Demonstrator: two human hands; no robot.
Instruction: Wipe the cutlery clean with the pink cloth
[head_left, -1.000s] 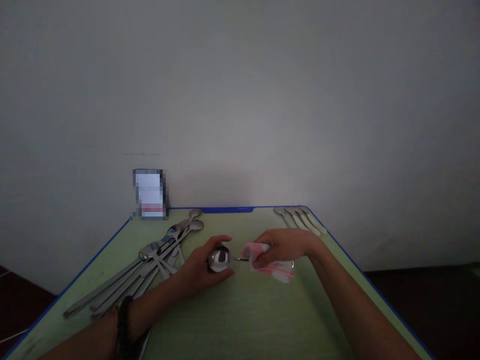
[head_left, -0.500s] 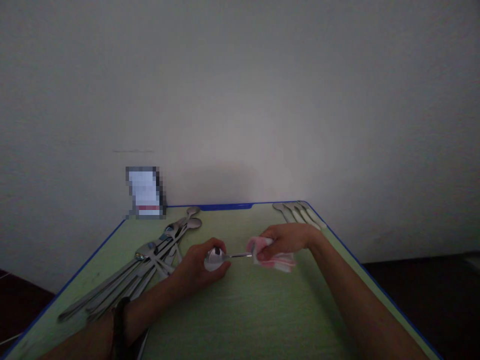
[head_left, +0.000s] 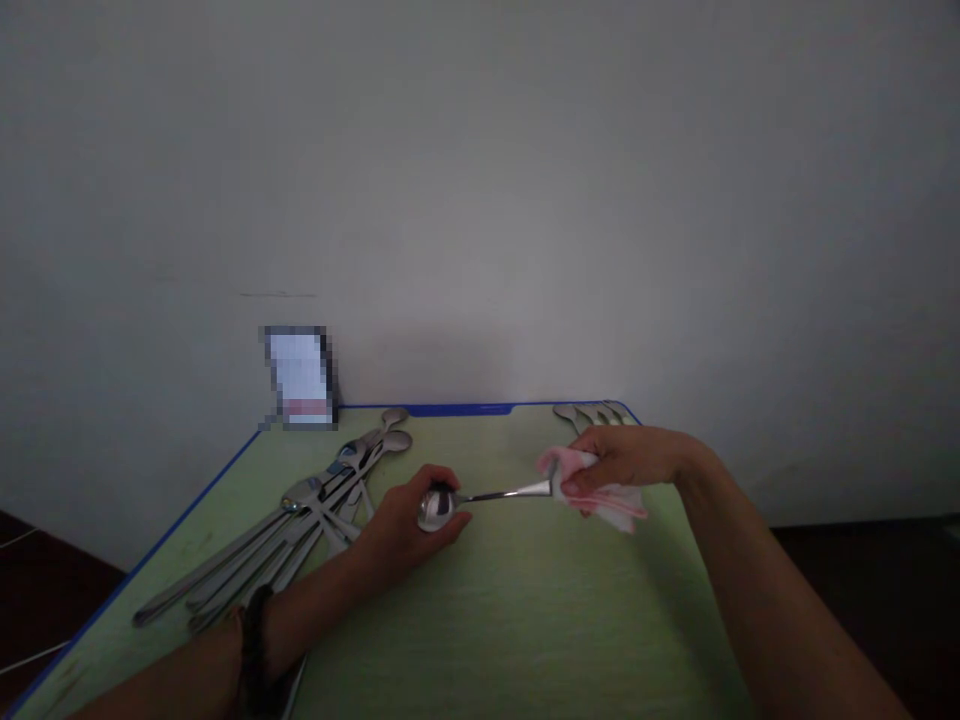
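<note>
Held across the middle above the green table (head_left: 465, 620) is a shiny metal spoon (head_left: 499, 494). My left hand (head_left: 409, 515) grips it by the bowl, between thumb and fingers. Around the far end of its handle, my right hand (head_left: 622, 465) pinches a pink and white cloth (head_left: 600, 497); the handle's tip is hidden in the folds. Beside my left forearm lies a pile of metal cutlery (head_left: 300, 520), spoons among it, partly covered by the arm. Beyond my right hand several spoons (head_left: 589, 412) lie in a row, their handles mostly hidden by it.
A phone-like device with a blurred screen (head_left: 301, 375) stands at the table's back left, near the grey wall (head_left: 480, 200). A blue edging (head_left: 461, 409) runs along the table's rim. Dark floor (head_left: 862, 590) shows on both sides.
My right hand has slid the cloth rightward along the spoon's handle toward its end, baring more of the handle. My left hand stays on the bowl. The view has shifted slightly.
</note>
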